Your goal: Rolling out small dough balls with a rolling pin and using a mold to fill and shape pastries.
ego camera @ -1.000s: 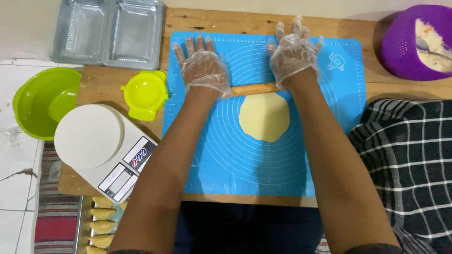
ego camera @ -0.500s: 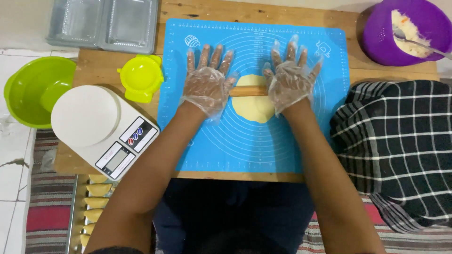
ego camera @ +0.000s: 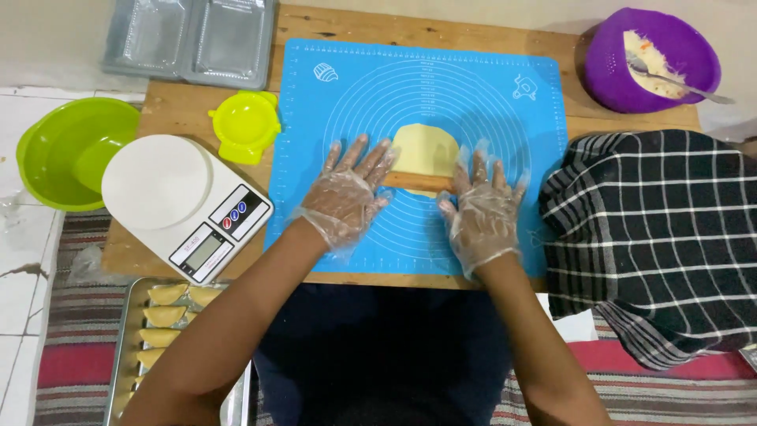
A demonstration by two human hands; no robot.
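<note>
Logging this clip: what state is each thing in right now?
Left hand: gloved, flat on rolling pin.
Right hand: gloved, flat on pin.
Rolling pin: lying across dough.
Dough: flattened round.
Purple bowl: holds filling, spoon.
Green bowl: empty.
Tray: holds folded pastries.

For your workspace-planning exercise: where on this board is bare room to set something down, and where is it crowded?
Free: the blue mat above the dough, and bare wood between the mat's top edge and the purple bowl. Crowded: the left side, with scale and yellow press; the right, under the checked cloth.
</note>
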